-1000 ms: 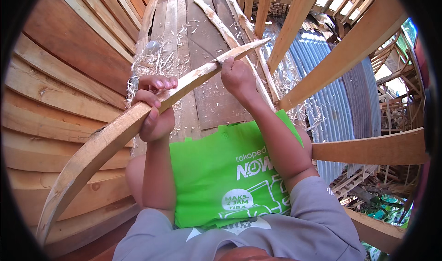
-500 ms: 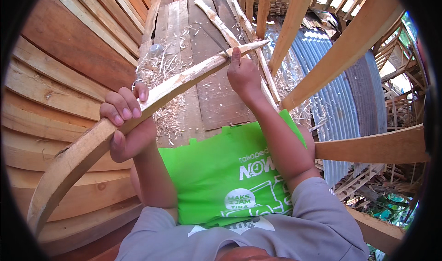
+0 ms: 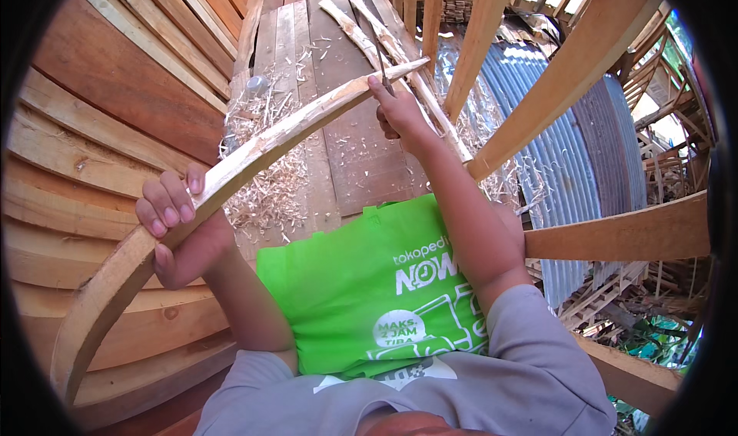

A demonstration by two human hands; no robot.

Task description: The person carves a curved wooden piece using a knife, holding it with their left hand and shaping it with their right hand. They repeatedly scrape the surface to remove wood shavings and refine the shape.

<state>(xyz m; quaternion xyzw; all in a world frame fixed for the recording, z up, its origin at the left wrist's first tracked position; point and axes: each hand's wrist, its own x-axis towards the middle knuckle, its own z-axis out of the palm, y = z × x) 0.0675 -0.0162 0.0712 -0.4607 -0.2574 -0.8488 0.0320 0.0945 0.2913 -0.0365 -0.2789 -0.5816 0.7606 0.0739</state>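
A long, bent-looking piece of timber (image 3: 296, 121) slants across in front of me from lower left to upper right, its upper face shaved pale and its far end tapered to a point. My left hand (image 3: 178, 225) is wrapped around its lower part, fingers over the top and thumb beneath. Near the tapered end, my right hand (image 3: 401, 117) is closed around a knife, whose handle is mostly hidden in the fist. The narrow dark blade (image 3: 380, 58) points away from me, crossing the timber close to the tip.
Two shaved sticks (image 3: 350, 23) lie on the plank floor (image 3: 338, 167) beyond. Curly shavings (image 3: 269, 194) and a clear plastic cup-like item (image 3: 257, 86) are at left. A green bag (image 3: 338, 282) covers my lap. Board walls (image 3: 92, 144) rise left; posts (image 3: 553, 98) and corrugated sheeting (image 3: 569, 167) stand right.
My left hand and the timber have shifted left and slightly down. The right hand has turned, swinging the blade from slanting leftward to nearly straight away from me.
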